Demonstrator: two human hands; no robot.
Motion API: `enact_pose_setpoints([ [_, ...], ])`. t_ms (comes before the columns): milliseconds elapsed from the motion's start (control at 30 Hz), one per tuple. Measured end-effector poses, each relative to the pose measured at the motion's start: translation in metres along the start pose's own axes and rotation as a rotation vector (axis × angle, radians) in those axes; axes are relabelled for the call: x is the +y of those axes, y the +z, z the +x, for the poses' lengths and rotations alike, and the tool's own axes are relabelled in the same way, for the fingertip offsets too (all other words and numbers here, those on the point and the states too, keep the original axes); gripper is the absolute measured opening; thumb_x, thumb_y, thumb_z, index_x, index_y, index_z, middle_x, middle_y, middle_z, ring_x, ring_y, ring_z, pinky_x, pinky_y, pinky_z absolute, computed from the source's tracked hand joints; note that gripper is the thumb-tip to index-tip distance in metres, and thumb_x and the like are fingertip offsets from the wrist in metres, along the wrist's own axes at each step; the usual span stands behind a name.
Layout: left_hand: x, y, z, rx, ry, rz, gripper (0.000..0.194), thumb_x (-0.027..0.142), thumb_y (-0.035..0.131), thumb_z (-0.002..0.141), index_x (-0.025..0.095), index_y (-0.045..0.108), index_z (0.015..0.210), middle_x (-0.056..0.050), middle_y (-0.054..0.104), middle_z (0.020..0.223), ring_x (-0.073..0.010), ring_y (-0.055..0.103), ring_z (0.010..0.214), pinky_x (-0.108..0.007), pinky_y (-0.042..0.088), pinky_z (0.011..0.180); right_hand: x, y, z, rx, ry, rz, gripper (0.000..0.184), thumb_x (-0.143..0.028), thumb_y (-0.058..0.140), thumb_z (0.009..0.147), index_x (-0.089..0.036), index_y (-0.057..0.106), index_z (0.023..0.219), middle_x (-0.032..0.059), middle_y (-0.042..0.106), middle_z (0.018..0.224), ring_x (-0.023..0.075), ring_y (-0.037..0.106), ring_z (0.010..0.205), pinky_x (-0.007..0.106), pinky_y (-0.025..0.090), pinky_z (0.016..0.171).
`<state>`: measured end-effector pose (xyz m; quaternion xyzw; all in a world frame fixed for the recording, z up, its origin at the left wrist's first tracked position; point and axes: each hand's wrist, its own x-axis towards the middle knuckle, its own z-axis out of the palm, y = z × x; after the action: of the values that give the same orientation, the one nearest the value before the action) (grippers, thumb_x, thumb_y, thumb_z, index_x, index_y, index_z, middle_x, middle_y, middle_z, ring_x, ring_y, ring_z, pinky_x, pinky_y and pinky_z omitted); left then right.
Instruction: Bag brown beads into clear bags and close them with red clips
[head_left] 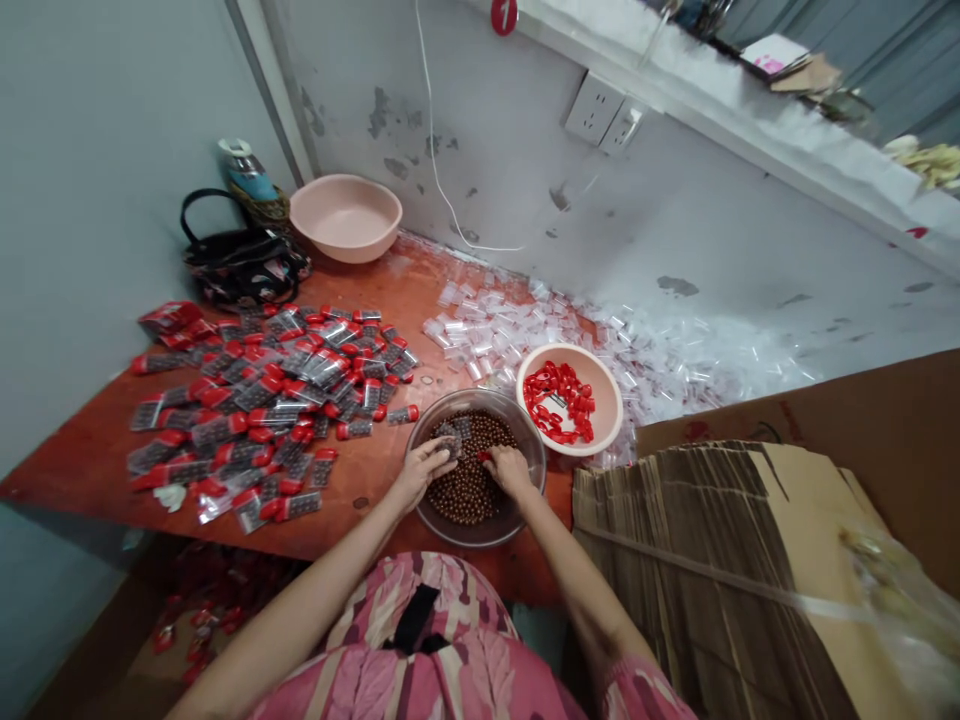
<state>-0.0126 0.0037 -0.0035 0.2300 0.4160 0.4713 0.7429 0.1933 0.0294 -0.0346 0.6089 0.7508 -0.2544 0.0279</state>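
My left hand (pixel 421 472) is over the left side of a metal bowl (pixel 537 470), its fingers closed around a small clear plastic container (pixel 451 436). Brown, shiny round beads (pixel 472 492) fill much of the bowl. On the right side of the same bowl, my right hand (pixel 508 469) pinches a small red cap (pixel 484 456). The cap and the container are apart. Just behind the bowl to the right stands a pale pink basin (pixel 611 420) with many red caps (pixel 559 395) in it.
Filled containers with red caps (pixel 285 390) lie heaped on the red table (pixel 375 515) to the left. Clear containers (pixel 495 325) are spread along the wall. Stacked cardboard (pixel 697 560) rises at right. A pink basin (pixel 349 215), black bag (pixel 244 260) and bottle (pixel 251 175) stand at back left.
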Motion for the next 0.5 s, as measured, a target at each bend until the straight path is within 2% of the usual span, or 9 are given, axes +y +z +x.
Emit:
enact_pose_setpoints([
  [100, 0.017, 0.003, -0.004, -0.016, 0.0, -0.071, 0.033, 0.029, 0.058, 0.073, 0.016, 0.06, 0.102, -0.01, 0.063, 0.105, -0.0229, 0.059, 0.095, -0.041, 0.046, 0.084, 0.001, 0.002, 0.002, -0.024, 0.001, 0.149, 0.026, -0.031, 0.041, 0.084, -0.017, 0.057, 0.098, 0.0072, 0.064, 0.09, 0.0168, 0.057, 0.083, 0.027, 0.041, 0.073],
  [200, 0.036, 0.008, -0.008, -0.065, -0.027, -0.172, 0.032, 0.031, 0.05, 0.077, 0.013, 0.059, 0.102, -0.013, 0.063, 0.105, -0.0248, 0.059, 0.096, -0.043, 0.044, 0.085, -0.001, 0.008, 0.004, -0.063, 0.001, 0.303, 0.028, -0.028, 0.034, 0.087, -0.017, 0.055, 0.103, 0.0023, 0.066, 0.079, 0.011, 0.059, 0.066, 0.02, 0.042, 0.059],
  [333, 0.055, 0.016, -0.012, -0.095, -0.029, -0.187, 0.033, 0.035, 0.046, 0.078, 0.013, 0.06, 0.099, -0.013, 0.064, 0.104, -0.0268, 0.058, 0.099, -0.045, 0.044, 0.085, -0.003, 0.019, 0.006, -0.05, 0.085, 0.403, 0.025, -0.019, 0.032, 0.085, -0.013, 0.056, 0.089, -0.0011, 0.062, 0.057, 0.0086, 0.054, 0.045, 0.017, 0.038, 0.046],
  [400, 0.062, 0.021, -0.014, -0.103, -0.003, -0.177, 0.036, 0.038, 0.045, 0.078, 0.013, 0.061, 0.098, -0.013, 0.063, 0.105, -0.0274, 0.057, 0.101, -0.045, 0.044, 0.085, -0.002, 0.022, 0.005, -0.001, 0.127, 0.41, 0.021, -0.017, 0.036, 0.082, -0.014, 0.057, 0.08, -0.0007, 0.061, 0.056, 0.0089, 0.054, 0.046, 0.017, 0.038, 0.048],
  [500, 0.068, 0.027, -0.018, -0.104, 0.067, -0.133, 0.034, 0.034, 0.052, 0.076, 0.013, 0.06, 0.101, -0.012, 0.063, 0.106, -0.0271, 0.057, 0.1, -0.043, 0.045, 0.083, 0.0, 0.018, 0.002, 0.1, 0.171, 0.39, 0.013, -0.017, 0.043, 0.078, -0.017, 0.057, 0.077, 0.0025, 0.063, 0.066, 0.0121, 0.058, 0.058, 0.02, 0.039, 0.056],
])
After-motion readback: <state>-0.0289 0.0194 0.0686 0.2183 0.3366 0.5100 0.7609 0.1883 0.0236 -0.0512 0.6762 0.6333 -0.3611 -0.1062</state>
